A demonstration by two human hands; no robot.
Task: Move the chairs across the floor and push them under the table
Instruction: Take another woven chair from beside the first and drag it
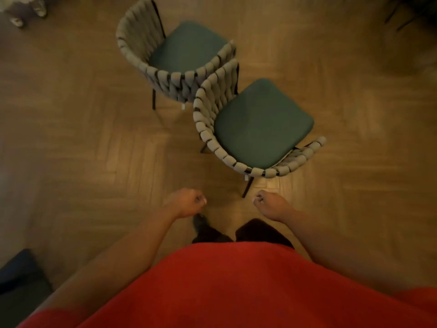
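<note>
Two chairs with dark green seat pads, grey woven backs and thin black legs stand on the wooden floor ahead of me. The near chair (pixel 262 124) is just right of centre, its curved back towards me. The far chair (pixel 184 46) stands behind it to the left, and their woven backs touch or nearly touch. My left hand (pixel 189 202) and my right hand (pixel 269 204) hang in front of my body as loose fists, holding nothing, a short way below the near chair's back. No table is in view.
Herringbone wooden floor (pixel 94 138) lies open to the left and right of the chairs. A dark object (pixel 21 271) sits at the lower left edge. Pale furniture feet (pixel 28 13) show at the top left, dark plant-like shapes (pixel 406 15) at the top right.
</note>
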